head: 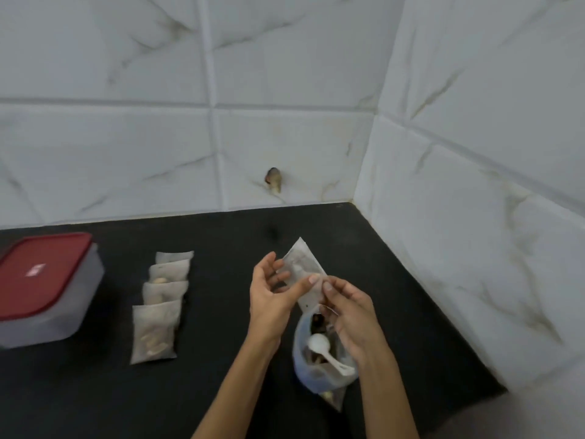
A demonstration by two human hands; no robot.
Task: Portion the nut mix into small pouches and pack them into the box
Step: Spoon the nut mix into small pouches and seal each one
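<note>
Nut mix sits in a clear bag (pixel 319 353) on the black counter (pixel 95 400), right under the person's hands, and it still has plenty in it.

Biggest of all is the box (pixel 41 299), far off to the left. Its red lid (pixel 41 274) is on, so I think nothing has been packed away yet.

Next comes a row of four small pouches (pixel 164 302) lying between the box and the hands. The near ones have nuts showing inside. The far one is too dim to tell.

Then the hands. The left hand (pixel 272 296) and the right hand (pixel 348 308) hold one more pouch (pixel 304 274) up above the bag. The left thumb and fingers pinch one side. The right fingertips pinch its lower edge. It looks flat and empty to me, as if they are about to pull it open.

Smallest is a white scoop (pixel 326 350), resting in the bag of nuts with nobody holding it.

So four pouches look done, one is being made ready, and the packing into the box is all still left.
</note>
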